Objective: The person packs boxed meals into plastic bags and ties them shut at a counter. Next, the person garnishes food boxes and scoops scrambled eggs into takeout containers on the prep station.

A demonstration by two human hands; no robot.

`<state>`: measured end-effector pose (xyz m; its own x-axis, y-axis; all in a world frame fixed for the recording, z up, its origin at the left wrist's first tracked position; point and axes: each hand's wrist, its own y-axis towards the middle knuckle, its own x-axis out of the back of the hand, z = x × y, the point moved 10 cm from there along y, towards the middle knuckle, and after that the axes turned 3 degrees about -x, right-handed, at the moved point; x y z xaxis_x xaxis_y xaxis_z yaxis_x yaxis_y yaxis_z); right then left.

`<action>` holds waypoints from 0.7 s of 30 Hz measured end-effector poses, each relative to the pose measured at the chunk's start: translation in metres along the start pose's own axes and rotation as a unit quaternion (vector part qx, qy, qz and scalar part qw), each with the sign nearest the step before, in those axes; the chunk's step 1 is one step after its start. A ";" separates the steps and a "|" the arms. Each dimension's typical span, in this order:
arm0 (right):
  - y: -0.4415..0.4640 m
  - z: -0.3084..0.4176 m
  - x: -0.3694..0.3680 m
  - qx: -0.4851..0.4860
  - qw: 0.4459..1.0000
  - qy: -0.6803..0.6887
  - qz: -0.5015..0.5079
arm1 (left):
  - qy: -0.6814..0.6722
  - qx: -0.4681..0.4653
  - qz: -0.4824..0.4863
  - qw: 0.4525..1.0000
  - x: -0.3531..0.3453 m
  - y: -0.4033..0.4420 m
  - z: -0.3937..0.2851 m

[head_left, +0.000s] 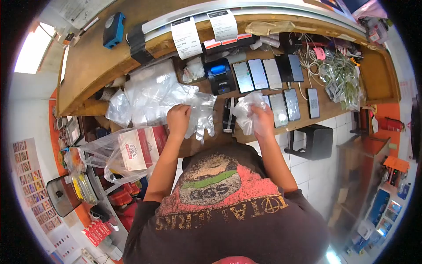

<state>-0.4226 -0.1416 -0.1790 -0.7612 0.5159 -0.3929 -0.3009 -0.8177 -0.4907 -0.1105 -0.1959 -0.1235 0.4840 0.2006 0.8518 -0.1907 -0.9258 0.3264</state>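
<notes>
A clear disposable plastic glove [204,115] lies spread on the table with its fingers toward me. My left hand [178,119] is closed at its left side, its fingertips pinching the thin plastic. My right hand [263,119] is closed around a crumpled clear plastic glove [244,115], held just above the table's front edge. A small black tape dispenser [228,115] stands between my hands. Left of my left hand spreads a pile of clear plastic bags [147,94].
Several phones [278,110] lie in rows at the right, near tangled white cables [311,59]. A black receipt printer [221,77] stands behind the tape dispenser. Paper slips [186,37] hang from the shelf edge. A bagged red and white box [141,148] sits at the left front; a black stool [311,141] stands right.
</notes>
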 end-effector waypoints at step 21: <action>-0.049 -0.047 -0.121 -0.016 0.942 -0.130 0.309 | -0.484 0.216 0.019 0.848 -0.013 -0.007 -0.041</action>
<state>-0.2887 -0.1520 -0.1436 -0.9018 -0.1385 -0.4094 0.2591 -0.9314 -0.2556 -0.1506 -0.1791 -0.1198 0.9984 0.0044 0.0559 0.0074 -0.9986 -0.0531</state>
